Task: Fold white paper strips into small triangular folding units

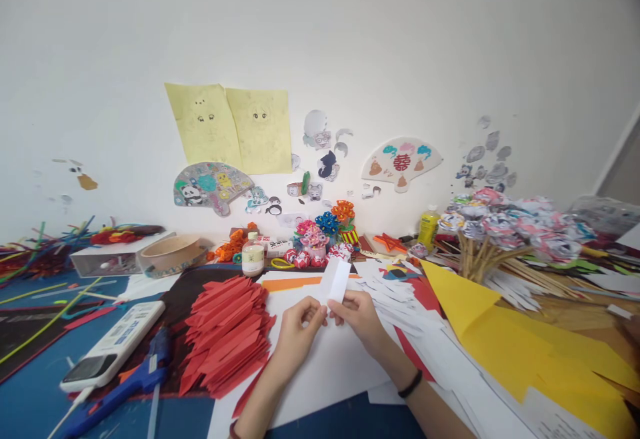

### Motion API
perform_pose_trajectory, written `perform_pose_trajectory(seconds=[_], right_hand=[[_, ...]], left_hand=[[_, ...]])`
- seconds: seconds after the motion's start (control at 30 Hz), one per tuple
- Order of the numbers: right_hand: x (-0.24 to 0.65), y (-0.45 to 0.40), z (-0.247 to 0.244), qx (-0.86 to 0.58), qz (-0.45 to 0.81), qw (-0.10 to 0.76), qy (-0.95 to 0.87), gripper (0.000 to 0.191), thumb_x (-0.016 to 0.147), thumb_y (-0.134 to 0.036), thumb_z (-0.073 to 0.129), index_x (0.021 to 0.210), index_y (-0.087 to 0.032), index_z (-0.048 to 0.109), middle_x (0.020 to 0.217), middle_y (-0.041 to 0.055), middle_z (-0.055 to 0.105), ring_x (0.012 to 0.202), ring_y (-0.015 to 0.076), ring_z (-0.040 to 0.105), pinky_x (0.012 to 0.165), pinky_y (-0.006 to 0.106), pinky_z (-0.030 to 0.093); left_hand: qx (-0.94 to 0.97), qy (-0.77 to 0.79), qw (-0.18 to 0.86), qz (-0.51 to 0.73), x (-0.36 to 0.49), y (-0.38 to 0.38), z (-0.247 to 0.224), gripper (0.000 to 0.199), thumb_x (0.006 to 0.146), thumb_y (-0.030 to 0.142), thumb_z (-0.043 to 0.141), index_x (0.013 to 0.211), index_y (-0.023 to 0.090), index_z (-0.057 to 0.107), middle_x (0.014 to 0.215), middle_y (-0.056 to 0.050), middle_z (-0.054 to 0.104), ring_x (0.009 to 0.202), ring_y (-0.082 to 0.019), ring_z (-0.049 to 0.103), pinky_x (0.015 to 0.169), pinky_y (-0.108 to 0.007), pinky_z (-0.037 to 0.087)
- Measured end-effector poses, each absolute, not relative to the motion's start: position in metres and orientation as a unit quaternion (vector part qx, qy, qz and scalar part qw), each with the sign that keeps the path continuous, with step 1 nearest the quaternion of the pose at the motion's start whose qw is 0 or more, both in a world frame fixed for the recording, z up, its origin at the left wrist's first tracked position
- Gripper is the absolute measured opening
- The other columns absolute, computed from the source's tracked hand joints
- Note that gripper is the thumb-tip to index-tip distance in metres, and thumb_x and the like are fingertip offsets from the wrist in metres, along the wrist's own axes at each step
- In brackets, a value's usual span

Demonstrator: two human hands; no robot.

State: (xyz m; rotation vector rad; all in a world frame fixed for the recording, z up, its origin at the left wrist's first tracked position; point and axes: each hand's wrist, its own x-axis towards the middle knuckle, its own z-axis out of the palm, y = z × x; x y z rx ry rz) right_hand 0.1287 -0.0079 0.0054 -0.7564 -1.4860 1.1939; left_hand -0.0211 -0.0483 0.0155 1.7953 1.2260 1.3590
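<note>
Both hands meet over white paper sheets (330,372) at the middle of the table. A small folded white paper (339,281) stands up between them. My left hand (301,324) pinches its lower left corner with thumb and forefinger. My right hand (356,314) holds the lower right part, thumb in front and fingers curled behind. Left of the hands lies a big pile of folded red paper strips (227,336). On the right, white paper strips (400,306) are spread out.
A blue glue gun (145,376) and a white power strip (117,346) lie at the left. Yellow paper (540,359) covers the right side. Behind stand a small bottle (253,256), paper flowers (500,222) and a tape roll (173,254).
</note>
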Motion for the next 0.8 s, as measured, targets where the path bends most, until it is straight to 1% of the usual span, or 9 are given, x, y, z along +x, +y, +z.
perform_pose_trajectory(seconds=[0.1,0.23,0.3,0.37,0.43,0.5,0.6,0.7,0.8], right_hand=[[0.1287,-0.007,0.0037,-0.312,0.501,0.525,-0.613,0.028,0.073,-0.041,0.067,0.066,-0.014,0.063,0.058,0.0016,0.06,0.05,0.0124,0.051,0.049,0.024,0.041],[0.1299,-0.0043,0.0031,-0.325,0.492,0.529,-0.61,0.031,0.072,-0.043,0.068,0.063,-0.014,0.062,0.055,0.001,0.059,0.048,0.0124,0.051,0.049,0.024,0.041],[0.1302,-0.0032,0.0027,-0.326,0.49,0.529,-0.611,0.03,0.072,-0.043,0.067,0.063,-0.014,0.062,0.055,0.0012,0.06,0.048,0.0122,0.051,0.049,0.024,0.041],[0.1299,-0.0028,0.002,-0.321,0.491,0.527,-0.615,0.029,0.073,-0.042,0.067,0.064,-0.014,0.063,0.056,0.0011,0.06,0.048,0.0122,0.051,0.048,0.024,0.041],[0.1291,-0.0031,0.0016,-0.32,0.49,0.525,-0.618,0.028,0.073,-0.041,0.067,0.064,-0.014,0.063,0.055,0.0008,0.059,0.048,0.0121,0.052,0.048,0.024,0.041],[0.1283,-0.0038,0.0021,-0.323,0.488,0.523,-0.62,0.028,0.072,-0.04,0.068,0.063,-0.014,0.062,0.054,0.0005,0.059,0.048,0.0122,0.052,0.048,0.024,0.041],[0.1276,-0.0055,0.0046,-0.325,0.49,0.518,-0.622,0.028,0.071,-0.041,0.069,0.063,-0.014,0.064,0.055,0.001,0.061,0.047,0.0122,0.053,0.047,0.024,0.042],[0.1274,-0.0071,0.0068,-0.326,0.494,0.496,-0.635,0.029,0.07,-0.041,0.069,0.068,-0.013,0.067,0.057,0.0023,0.063,0.047,0.0122,0.053,0.047,0.024,0.044],[0.1274,-0.0075,0.0062,-0.328,0.496,0.472,-0.65,0.029,0.071,-0.041,0.069,0.069,-0.012,0.069,0.057,0.0031,0.063,0.047,0.0122,0.054,0.046,0.023,0.043]], left_hand=[[0.668,0.454,0.279,0.519,-0.0201,-0.0477,0.0133,0.033,0.086,0.044,0.051,0.071,0.016,0.059,0.063,0.0,0.06,0.059,-0.013,0.051,0.058,-0.021,0.038],[0.656,0.45,0.303,0.525,-0.0197,-0.0456,0.0108,0.042,0.089,0.047,0.043,0.067,0.016,0.059,0.063,-0.001,0.06,0.055,-0.012,0.049,0.055,-0.022,0.037],[0.654,0.446,0.309,0.527,-0.0196,-0.0456,0.0111,0.039,0.089,0.046,0.044,0.07,0.016,0.06,0.065,-0.001,0.061,0.058,-0.013,0.051,0.057,-0.022,0.039],[0.656,0.449,0.304,0.525,-0.0194,-0.0466,0.012,0.033,0.086,0.044,0.05,0.073,0.016,0.06,0.067,-0.001,0.062,0.061,-0.014,0.053,0.06,-0.022,0.04],[0.659,0.455,0.293,0.522,-0.0192,-0.0482,0.0132,0.029,0.084,0.043,0.053,0.074,0.016,0.059,0.066,0.0,0.06,0.062,-0.014,0.052,0.06,-0.022,0.039],[0.662,0.461,0.284,0.518,-0.0194,-0.0496,0.0142,0.03,0.084,0.043,0.053,0.071,0.016,0.058,0.063,0.0,0.058,0.06,-0.014,0.051,0.059,-0.022,0.038],[0.664,0.473,0.27,0.512,-0.0213,-0.0497,0.0151,0.03,0.085,0.043,0.051,0.071,0.017,0.058,0.065,-0.001,0.06,0.062,-0.015,0.053,0.06,-0.023,0.04],[0.657,0.485,0.242,0.523,-0.0247,-0.0481,0.0148,0.029,0.086,0.042,0.05,0.074,0.017,0.059,0.067,-0.001,0.061,0.064,-0.015,0.054,0.062,-0.024,0.04],[0.653,0.488,0.225,0.535,-0.0268,-0.0476,0.014,0.028,0.085,0.041,0.051,0.071,0.017,0.058,0.064,0.001,0.059,0.062,-0.014,0.053,0.06,-0.022,0.039]])
